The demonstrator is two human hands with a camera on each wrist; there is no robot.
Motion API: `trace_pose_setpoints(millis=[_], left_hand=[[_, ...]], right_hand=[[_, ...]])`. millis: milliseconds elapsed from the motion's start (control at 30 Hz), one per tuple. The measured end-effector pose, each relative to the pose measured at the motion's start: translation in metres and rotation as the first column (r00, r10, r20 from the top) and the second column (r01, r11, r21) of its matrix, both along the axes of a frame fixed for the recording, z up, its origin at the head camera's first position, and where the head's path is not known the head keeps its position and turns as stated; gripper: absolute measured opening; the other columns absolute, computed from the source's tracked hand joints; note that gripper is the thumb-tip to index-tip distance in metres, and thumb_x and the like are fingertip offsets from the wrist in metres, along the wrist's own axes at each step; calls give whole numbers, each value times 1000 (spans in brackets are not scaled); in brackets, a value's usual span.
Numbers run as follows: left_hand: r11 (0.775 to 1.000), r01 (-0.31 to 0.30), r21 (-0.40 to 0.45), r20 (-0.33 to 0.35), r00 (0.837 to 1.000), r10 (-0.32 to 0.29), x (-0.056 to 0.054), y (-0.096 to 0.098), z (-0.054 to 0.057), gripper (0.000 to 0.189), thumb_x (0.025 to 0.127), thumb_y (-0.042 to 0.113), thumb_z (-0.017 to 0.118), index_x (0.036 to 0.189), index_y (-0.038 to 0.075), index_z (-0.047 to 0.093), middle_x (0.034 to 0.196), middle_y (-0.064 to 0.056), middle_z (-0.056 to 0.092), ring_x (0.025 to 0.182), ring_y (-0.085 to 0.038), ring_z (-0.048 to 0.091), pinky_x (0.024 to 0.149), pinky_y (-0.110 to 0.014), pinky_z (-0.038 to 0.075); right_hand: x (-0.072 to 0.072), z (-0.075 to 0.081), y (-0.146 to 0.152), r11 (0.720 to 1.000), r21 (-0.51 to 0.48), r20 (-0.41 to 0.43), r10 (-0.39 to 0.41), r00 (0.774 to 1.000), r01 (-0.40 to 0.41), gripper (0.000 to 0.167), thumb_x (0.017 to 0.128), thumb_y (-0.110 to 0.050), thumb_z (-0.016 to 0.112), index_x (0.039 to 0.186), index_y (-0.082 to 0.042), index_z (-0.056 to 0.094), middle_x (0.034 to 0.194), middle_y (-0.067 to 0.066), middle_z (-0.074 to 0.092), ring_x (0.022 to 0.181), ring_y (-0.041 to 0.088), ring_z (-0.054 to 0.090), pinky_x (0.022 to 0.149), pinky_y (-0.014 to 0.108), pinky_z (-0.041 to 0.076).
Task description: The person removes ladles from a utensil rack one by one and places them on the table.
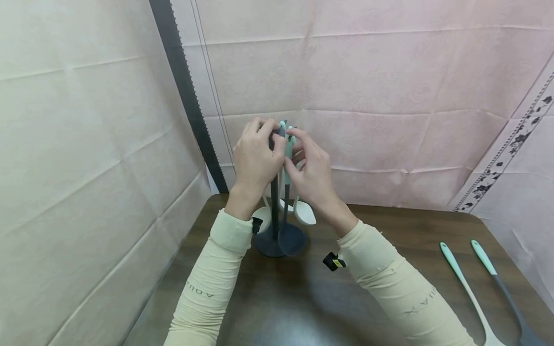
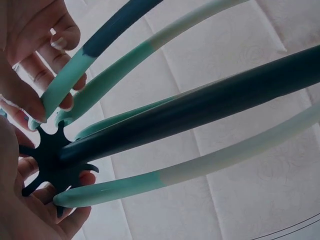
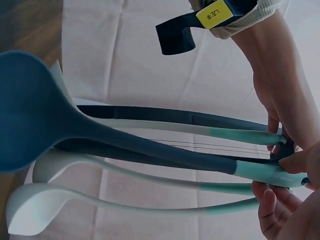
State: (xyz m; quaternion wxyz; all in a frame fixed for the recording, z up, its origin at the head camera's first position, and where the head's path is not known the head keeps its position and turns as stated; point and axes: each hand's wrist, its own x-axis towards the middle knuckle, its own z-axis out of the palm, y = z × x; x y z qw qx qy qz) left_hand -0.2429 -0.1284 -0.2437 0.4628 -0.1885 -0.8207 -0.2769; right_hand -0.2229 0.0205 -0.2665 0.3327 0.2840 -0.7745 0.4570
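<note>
A dark utensil stand (image 1: 274, 206) rises from a round base, with a crown of hooks (image 2: 47, 155) at its top. My left hand (image 1: 258, 156) grips that crown, its fingers curled around the hooks. On the right side, my right hand (image 1: 312, 166) pinches the mint handle of a dark blue ladle (image 3: 35, 112) between thumb and fingers, the handle's end right at a hook. The ladle's bowl hangs low, close over the base. Several pale utensils with mint handles hang around the pole, among them a white ladle (image 3: 37, 210) and another pale utensil (image 1: 261, 219).
At the right of the brown wooden table (image 1: 389, 250) lie a white utensil (image 1: 467, 283) and a dark one (image 1: 502, 281), both mint-handled, their heads cut off by the frame edge. Pale cloth walls (image 1: 368, 86) stand behind and to the left.
</note>
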Motion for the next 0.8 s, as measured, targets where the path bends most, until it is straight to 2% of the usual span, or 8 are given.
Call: trace_pose_setpoints(millis=[167,433,600,700,800], left_hand=[[1000,-6,-10,15,1000,6,3,-1,4,33,98,25,55,114,8,77,110,-9,70,88,-25,62,65,-38,53],[1000,1,-7,50,999,-1,5,1,4,35,100,28,52,115,8,76,113,-10,70,93,-27,63,70,-41,55],[1000,-5,-6,59,998,5,5,3,5,46,103,50,52,113,11,76,112,-8,69,94,-25,63,71,-41,54],[1000,-15,-12,53,998,15,4,4,6,57,100,64,55,111,12,75,110,-7,68,90,-23,62,69,-39,53],[1000,-23,-21,50,998,24,5,4,8,60,97,69,59,108,12,75,108,-6,68,87,-22,62,67,-37,53]], right_hand=[[2,3,5,1000,0,-8,20,1000,-20,54,94,-1,74,144,-14,58,96,10,71,75,19,71,65,33,58],[4,6,16,1000,6,-54,22,998,-22,52,94,-2,75,142,-10,59,95,10,73,73,19,71,62,34,58],[7,5,24,1000,1,-51,-1,999,1,52,93,-3,76,142,-12,60,94,10,73,72,19,72,62,34,60],[8,4,29,1000,-1,-44,-7,999,7,52,94,-4,76,142,-15,60,94,9,73,73,19,72,63,33,60],[9,3,33,1000,2,-33,-4,999,4,53,95,-4,75,144,-16,59,95,9,73,73,19,73,64,34,60]])
